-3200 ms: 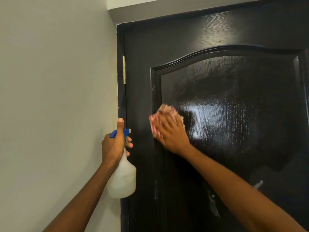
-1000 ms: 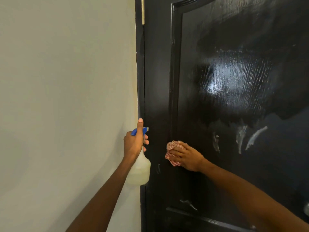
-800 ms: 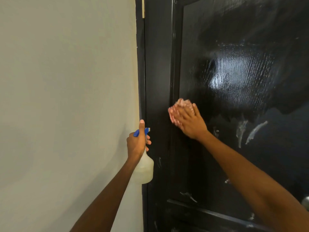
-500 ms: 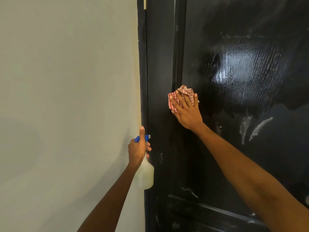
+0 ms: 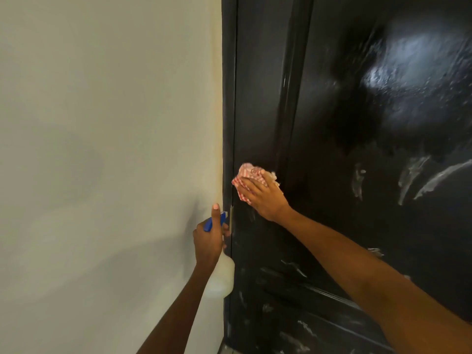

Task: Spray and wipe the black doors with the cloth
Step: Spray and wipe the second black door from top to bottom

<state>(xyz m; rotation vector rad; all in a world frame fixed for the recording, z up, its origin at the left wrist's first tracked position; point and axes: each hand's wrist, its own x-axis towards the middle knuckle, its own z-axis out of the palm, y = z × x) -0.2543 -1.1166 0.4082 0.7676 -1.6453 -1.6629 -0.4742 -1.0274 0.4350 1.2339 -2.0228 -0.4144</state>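
- Wall (image 5: pixel 102 149), left half of frame: plain.
- Left hand (image 5: pixel 208 238), lower centre: grips bottle (image 5: pixel 221 279), idle beside the door edge.
- Right hand (image 5: pixel 265 198), centre: fingers flat, pressing cloth (image 5: pixel 246 176) on door (image 5: pixel 357 123) near its left stile.
- Step: wiping. White streaks (image 5: pixel 419 177) at right suggest the next pass goes rightward and down.

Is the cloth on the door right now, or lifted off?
Touching. The head view shows the right hand pressing the cloth flat against the door near its left edge, no gap visible.
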